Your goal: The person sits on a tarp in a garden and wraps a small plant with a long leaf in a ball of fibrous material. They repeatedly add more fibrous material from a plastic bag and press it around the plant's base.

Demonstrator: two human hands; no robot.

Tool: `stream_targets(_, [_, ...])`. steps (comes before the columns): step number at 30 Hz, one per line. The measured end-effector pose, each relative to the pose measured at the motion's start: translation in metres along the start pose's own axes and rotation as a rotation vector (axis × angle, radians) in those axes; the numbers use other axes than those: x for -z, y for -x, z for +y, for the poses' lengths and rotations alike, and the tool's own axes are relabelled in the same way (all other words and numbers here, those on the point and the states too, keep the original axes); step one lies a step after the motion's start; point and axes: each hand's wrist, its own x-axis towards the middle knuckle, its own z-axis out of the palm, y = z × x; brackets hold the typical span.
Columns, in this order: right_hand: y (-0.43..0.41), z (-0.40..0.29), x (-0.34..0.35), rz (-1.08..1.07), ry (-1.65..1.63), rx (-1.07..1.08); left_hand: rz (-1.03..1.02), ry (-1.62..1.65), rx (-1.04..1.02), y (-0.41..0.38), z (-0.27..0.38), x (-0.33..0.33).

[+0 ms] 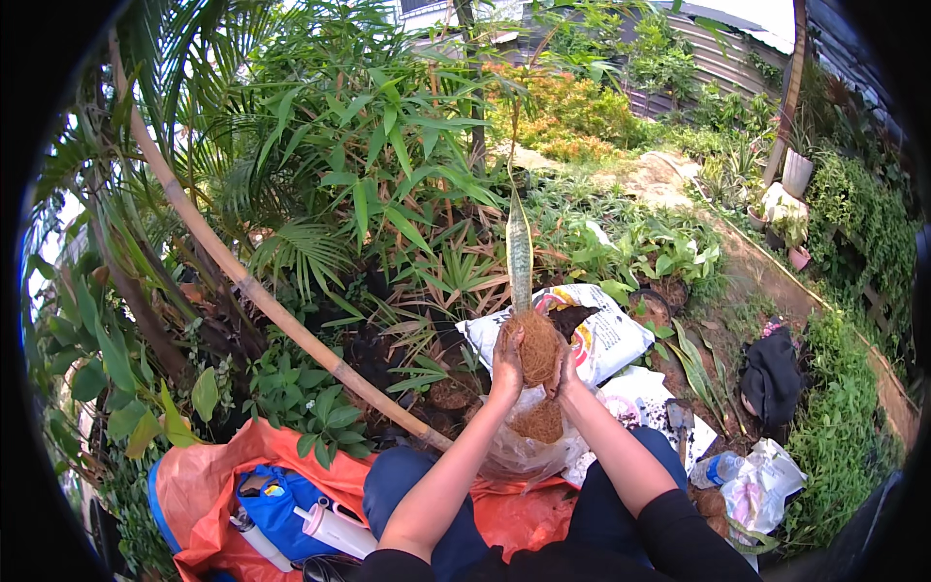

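Between my two hands is a ball of brown coconut fibre (534,349), with one upright snake plant leaf (519,254) rising from its top. My left hand (508,361) presses on the ball's left side and my right hand (562,366) on its right side. Below them, a clear plastic bag (509,455) stands open with more loose coconut fibre (538,420) in it. Just behind the ball lies a white printed sack (618,331) with dark soil (572,318) at its opening. A hand trowel (680,422) rests on a soil-strewn white sheet (704,436) at the right.
An orange tarpaulin (196,473) spreads under me, bearing a blue bag (287,509) and a white tumbler (338,529). A bamboo pole (291,316) slants across the left. Loose snake plant leaves (694,364), a plastic bottle (716,469) and a black cloth (772,375) lie at the right.
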Motion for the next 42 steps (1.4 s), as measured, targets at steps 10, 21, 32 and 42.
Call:
stream_targets(10, [-0.018, -0.001, 0.003, -0.213, 0.288, 0.177, 0.047, 0.038, -0.096, -0.007, 0.0, 0.015])
stream_targets(21, [0.005, -0.004, -0.021, -0.341, 0.515, 0.426, 0.209, -0.029, -0.131, -0.016, -0.007, 0.028])
stream_targets(32, [-0.001, -0.011, -0.018, -0.258, 0.327, 0.348, 0.151, 0.059, -0.101, -0.024, -0.008, 0.052])
stream_targets(42, [-0.015, 0.053, 0.016, -0.133, 0.329, -0.021, 0.1, 0.126, -0.034, -0.017, 0.005, 0.087])
